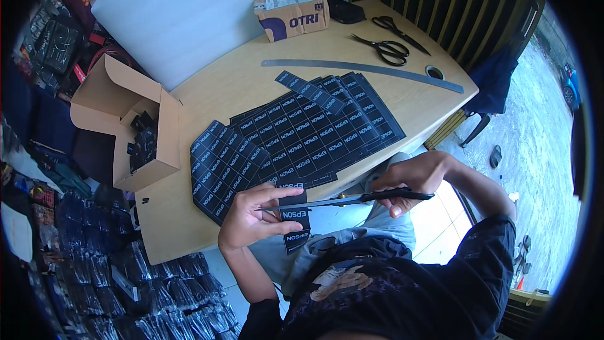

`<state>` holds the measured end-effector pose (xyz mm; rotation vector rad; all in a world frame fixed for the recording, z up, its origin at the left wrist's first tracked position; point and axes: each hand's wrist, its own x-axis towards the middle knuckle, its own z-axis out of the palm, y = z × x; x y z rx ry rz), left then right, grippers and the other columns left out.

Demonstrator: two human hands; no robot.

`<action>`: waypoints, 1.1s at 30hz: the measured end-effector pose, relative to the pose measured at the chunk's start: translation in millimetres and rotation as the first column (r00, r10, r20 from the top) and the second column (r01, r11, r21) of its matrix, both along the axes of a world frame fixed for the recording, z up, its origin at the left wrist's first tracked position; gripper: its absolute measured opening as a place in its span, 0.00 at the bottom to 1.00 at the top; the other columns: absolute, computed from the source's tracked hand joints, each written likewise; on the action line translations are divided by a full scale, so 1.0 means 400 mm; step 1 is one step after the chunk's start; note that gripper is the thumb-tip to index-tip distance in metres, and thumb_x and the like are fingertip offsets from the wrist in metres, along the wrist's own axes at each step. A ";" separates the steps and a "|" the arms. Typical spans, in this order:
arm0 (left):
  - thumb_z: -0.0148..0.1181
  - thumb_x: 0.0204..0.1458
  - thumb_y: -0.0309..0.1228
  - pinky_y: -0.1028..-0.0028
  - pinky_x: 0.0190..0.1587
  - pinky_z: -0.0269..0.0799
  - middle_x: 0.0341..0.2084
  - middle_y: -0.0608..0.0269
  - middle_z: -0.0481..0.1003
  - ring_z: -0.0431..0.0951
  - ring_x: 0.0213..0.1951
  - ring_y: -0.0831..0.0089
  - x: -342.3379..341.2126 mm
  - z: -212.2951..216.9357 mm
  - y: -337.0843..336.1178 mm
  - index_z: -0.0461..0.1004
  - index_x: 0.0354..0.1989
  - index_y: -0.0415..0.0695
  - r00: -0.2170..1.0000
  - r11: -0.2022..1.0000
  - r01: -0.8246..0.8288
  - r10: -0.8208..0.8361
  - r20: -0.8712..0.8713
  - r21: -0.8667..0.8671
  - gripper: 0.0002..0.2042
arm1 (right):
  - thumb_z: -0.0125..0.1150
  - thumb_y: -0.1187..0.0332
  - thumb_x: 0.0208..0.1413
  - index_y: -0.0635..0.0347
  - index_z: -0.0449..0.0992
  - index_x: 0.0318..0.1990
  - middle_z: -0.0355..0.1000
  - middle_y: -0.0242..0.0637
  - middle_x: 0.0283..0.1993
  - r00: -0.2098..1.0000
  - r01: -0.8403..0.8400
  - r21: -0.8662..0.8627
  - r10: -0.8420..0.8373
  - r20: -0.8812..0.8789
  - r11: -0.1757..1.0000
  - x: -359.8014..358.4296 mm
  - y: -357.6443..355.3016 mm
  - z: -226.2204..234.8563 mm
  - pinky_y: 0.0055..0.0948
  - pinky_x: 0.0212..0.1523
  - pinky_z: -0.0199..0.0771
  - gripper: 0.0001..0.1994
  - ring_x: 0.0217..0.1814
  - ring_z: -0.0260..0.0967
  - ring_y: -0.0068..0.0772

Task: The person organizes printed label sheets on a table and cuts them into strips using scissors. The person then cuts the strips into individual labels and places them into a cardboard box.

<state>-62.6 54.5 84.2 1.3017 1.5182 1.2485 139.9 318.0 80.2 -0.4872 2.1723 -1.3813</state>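
My left hand (245, 219) pinches a short strip of black labels with white print (296, 237) between thumb and fingers, just off the table's front edge. A pair of long-bladed scissors (336, 201) is in my right hand (415, 179), with fingers wrapped round the black handles. The blades reach left across the strip; whether they have cut into it I cannot tell. On the table behind lie large sheets of the same labels (296, 135), a smaller overlapping group of sheets (217, 160) to their left, and a loose strip (309, 93) on top.
An open cardboard box (165, 129) at the left holds small black pieces (143, 141). A steel ruler (358, 67), black scissors (385, 52), a second pair (402, 34), a tape roll (434, 73) and a small carton (291, 19) rest farther back. Bagged goods (135, 283) cover the lower left.
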 end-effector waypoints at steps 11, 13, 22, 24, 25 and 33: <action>0.71 0.37 0.20 0.76 0.36 0.81 0.35 0.61 0.74 0.79 0.38 0.73 0.002 0.001 0.007 0.73 0.48 0.38 1.000 1.000 0.015 -0.015 -0.017 -0.009 0.25 | 0.53 0.47 0.57 0.65 0.68 0.30 0.66 0.35 0.21 1.000 0.024 -0.009 -0.024 -0.004 1.000 0.013 0.001 -0.004 0.31 0.24 0.64 0.24 0.22 0.67 0.33; 0.71 0.36 0.20 0.77 0.36 0.81 0.34 0.61 0.73 0.79 0.37 0.74 0.006 0.007 -0.004 0.74 0.48 0.39 1.000 1.000 0.006 -0.006 -0.030 0.009 0.25 | 0.53 0.46 0.57 0.65 0.68 0.30 0.66 0.35 0.21 0.999 0.035 -0.023 -0.035 -0.021 0.999 0.018 -0.010 0.005 0.30 0.24 0.64 0.25 0.22 0.66 0.32; 0.71 0.36 0.19 0.78 0.35 0.81 0.34 0.62 0.73 0.79 0.35 0.76 -0.002 -0.007 0.013 0.73 0.49 0.39 1.000 1.000 0.020 -0.020 0.004 -0.009 0.26 | 0.53 0.46 0.57 0.65 0.68 0.27 0.63 0.33 0.18 0.996 0.066 -0.064 -0.069 -0.050 0.996 0.023 0.003 -0.012 0.29 0.21 0.60 0.26 0.19 0.64 0.29; 0.71 0.36 0.19 0.79 0.35 0.81 0.33 0.62 0.73 0.79 0.34 0.77 0.001 -0.007 0.015 0.73 0.50 0.39 1.000 1.000 0.021 -0.021 0.001 -0.008 0.26 | 0.53 0.46 0.57 0.66 0.68 0.27 0.63 0.33 0.18 0.995 0.075 -0.071 -0.080 -0.064 0.995 0.028 0.003 -0.014 0.29 0.21 0.60 0.26 0.18 0.63 0.29; 0.70 0.36 0.19 0.79 0.36 0.81 0.34 0.62 0.72 0.78 0.33 0.78 0.003 -0.005 0.020 0.72 0.50 0.39 0.999 1.000 0.024 -0.024 0.023 -0.003 0.27 | 0.54 0.46 0.56 0.66 0.68 0.27 0.62 0.32 0.17 0.995 0.087 -0.056 -0.089 -0.044 0.995 0.031 0.008 -0.018 0.30 0.21 0.60 0.26 0.18 0.63 0.29; 0.67 0.37 0.12 0.87 0.22 0.62 0.41 0.61 0.70 0.67 0.23 0.90 -0.100 -0.030 -0.037 0.70 0.51 0.34 0.976 0.979 -0.202 0.200 0.086 0.022 0.27 | 0.59 0.49 0.54 0.65 0.70 0.27 0.68 0.36 0.19 0.971 0.237 0.076 -0.234 -0.047 0.968 0.094 0.036 -0.028 0.30 0.21 0.65 0.23 0.19 0.66 0.32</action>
